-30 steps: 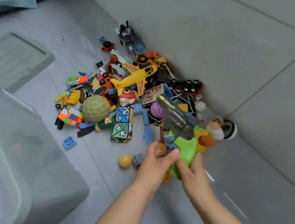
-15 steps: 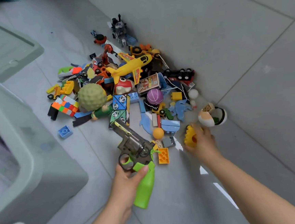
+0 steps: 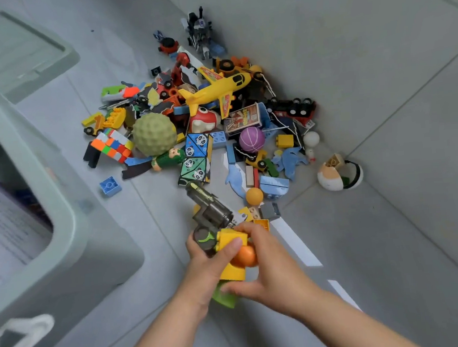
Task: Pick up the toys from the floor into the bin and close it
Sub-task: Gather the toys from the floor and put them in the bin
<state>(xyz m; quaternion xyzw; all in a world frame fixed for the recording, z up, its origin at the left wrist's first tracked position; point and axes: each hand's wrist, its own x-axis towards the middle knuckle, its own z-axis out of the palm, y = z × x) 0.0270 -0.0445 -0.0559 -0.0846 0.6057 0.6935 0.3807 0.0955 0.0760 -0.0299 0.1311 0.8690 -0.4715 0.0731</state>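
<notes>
Precariously, left hand (image 3: 203,269) grips gun (image 3: 212,216); right hand (image 3: 272,274) clutches block (image 3: 231,239) and ball (image 3: 244,256), which may roll free.

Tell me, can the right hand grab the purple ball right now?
Probably not yet: the right hand is full, curled round a yellow block and an orange ball. The purple ball itself lies uncovered, nothing on top.

Bare forearms (image 3: 159,337); bare left hand (image 3: 205,269), right hand (image 3: 275,269)
</notes>
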